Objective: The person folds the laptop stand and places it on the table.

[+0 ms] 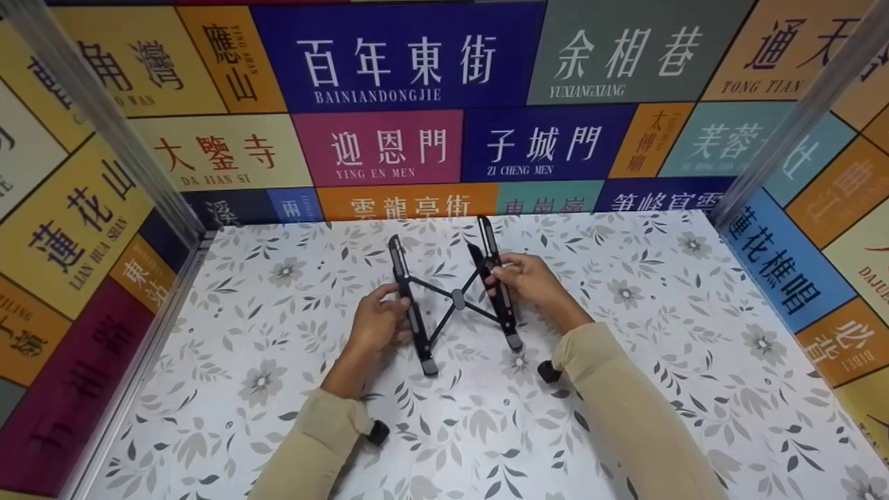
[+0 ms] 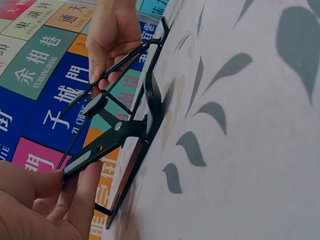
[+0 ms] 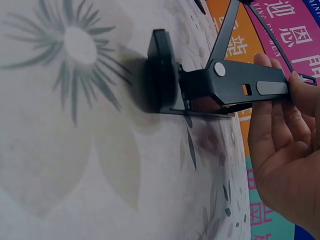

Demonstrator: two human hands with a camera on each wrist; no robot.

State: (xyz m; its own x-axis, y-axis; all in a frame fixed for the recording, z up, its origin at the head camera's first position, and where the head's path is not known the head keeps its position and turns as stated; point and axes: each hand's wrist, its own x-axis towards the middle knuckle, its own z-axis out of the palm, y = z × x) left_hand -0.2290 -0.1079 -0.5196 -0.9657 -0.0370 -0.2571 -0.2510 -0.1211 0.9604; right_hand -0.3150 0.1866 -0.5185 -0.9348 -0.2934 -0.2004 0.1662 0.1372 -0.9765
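Observation:
A black folding laptop stand stands on the patterned tabletop, its two side arms joined by thin crossed bars with a hub at the middle. My left hand holds the left arm from its outer side. In the left wrist view, the thumb and fingers of that left hand pinch the arm's upper end. My right hand grips the right arm. The right wrist view shows my right hand with the thumb above and the fingers beneath that arm, by its grey pad.
The white tabletop carries a grey leaf and flower print. Behind it and on both sides rise panels covered in colourful place-name signs. Clear upright posts stand at the back corners.

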